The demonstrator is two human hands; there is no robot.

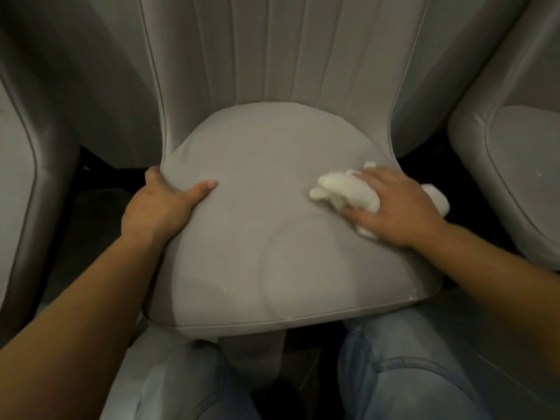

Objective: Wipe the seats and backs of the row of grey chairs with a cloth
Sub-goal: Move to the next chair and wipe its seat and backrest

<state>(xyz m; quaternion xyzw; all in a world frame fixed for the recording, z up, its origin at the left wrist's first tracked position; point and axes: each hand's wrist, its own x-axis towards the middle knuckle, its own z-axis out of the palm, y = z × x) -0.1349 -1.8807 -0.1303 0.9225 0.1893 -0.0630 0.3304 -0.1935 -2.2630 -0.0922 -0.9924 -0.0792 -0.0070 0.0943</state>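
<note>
A grey padded chair fills the middle of the view, with its rounded seat (pixel 266 207) in front of me and its ribbed back (pixel 272 50) rising behind. My left hand (pixel 160 204) grips the seat's left edge, thumb on top and fingers curled under the rim. On the right side of the seat, my right hand (pixel 394 204) lies flat, pressing a crumpled white cloth (pixel 348 192) against the cushion. Faint curved wet streaks show on the front half of the seat.
Another grey chair (pixel 515 165) stands close on the right and a third (pixel 21 165) on the left, with narrow dark gaps between them. My knees in blue jeans (pixel 409 368) are against the seat's front edge. The floor below is dark.
</note>
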